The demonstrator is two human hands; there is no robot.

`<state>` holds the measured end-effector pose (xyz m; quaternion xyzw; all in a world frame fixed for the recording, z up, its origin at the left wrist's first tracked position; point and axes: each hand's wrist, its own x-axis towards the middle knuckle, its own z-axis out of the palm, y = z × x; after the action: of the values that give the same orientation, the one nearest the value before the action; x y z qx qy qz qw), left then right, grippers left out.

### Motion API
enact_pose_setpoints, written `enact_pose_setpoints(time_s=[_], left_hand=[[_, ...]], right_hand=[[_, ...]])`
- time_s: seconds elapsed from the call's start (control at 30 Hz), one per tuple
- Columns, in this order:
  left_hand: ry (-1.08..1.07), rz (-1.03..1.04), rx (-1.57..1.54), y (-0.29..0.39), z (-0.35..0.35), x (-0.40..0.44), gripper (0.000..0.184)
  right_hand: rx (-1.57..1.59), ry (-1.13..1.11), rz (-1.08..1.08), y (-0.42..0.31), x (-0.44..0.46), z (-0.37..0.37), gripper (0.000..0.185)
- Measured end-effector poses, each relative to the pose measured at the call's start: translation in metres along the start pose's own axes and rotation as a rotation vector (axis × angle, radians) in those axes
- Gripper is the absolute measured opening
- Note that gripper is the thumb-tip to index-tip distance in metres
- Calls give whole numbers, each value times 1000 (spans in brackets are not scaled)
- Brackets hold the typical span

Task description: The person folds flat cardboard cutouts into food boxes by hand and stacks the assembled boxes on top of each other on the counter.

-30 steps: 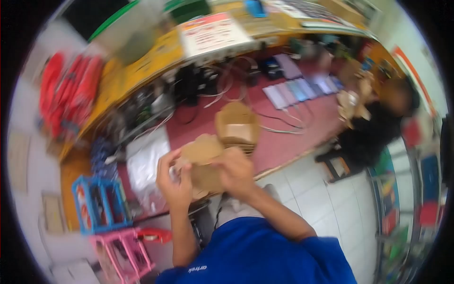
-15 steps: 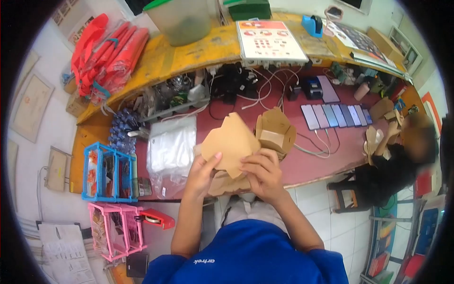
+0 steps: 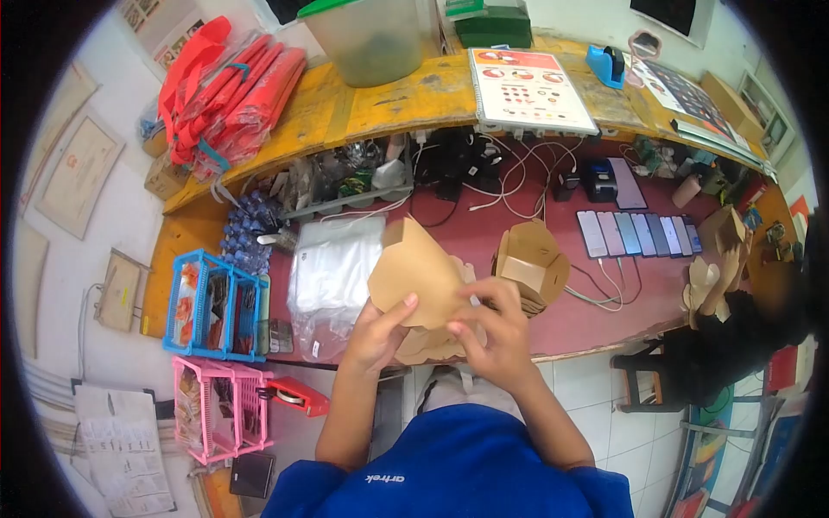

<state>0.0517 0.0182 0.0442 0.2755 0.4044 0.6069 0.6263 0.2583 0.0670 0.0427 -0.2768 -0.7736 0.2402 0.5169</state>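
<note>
Hanging over the red table (image 3: 596,319), a brown carton (image 3: 414,268) lies between the left hand (image 3: 370,337) and the right hand (image 3: 501,341). The left hand's grip pinches it near its 7 o'clock edge, thumb on the face in view, fingers mostly hidden behind. The right hand has its fingers bent near the 4 o'clock edge; whether that grip pinches the carton or only touches it, I cannot tell.

From the held carton, flat cartons (image 3: 427,345) lie on the table at 6 o'clock, partly covered. A stack of folded boxes (image 3: 528,263) stands at 3 o'clock, near the right hand, its top box open. Plastic bags (image 3: 332,268) lie at 9 o'clock, a blue basket (image 3: 216,306) stands between 8 and 9, and a pink basket (image 3: 220,406) at 8, with a red tape dispenser (image 3: 306,397) beside it. Phones (image 3: 639,233) lie in a row just above 3 o'clock, beyond the boxes. A person in black (image 3: 743,332) sits between 3 and 4 o'clock. The yellow shelf (image 3: 380,99) bears a printed sheet (image 3: 531,91) at 1 o'clock.
</note>
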Motion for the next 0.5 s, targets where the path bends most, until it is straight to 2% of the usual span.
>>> enact_pose_setpoints(time_s=[0.03,0.1,0.43,0.5], left_hand=[[-24,24,0,-1,1,-1,52],[-41,23,-8,-7,4,-5,52],[14,178,75,-22,16,7,52],[23,188,49,-24,18,7,52]], right_hand=[[0,-5,12,-1,3,0,14],[171,71,306,-5,7,5,12],[362,35,478,8,15,4,12],[354,-7,445,12,15,2,9]])
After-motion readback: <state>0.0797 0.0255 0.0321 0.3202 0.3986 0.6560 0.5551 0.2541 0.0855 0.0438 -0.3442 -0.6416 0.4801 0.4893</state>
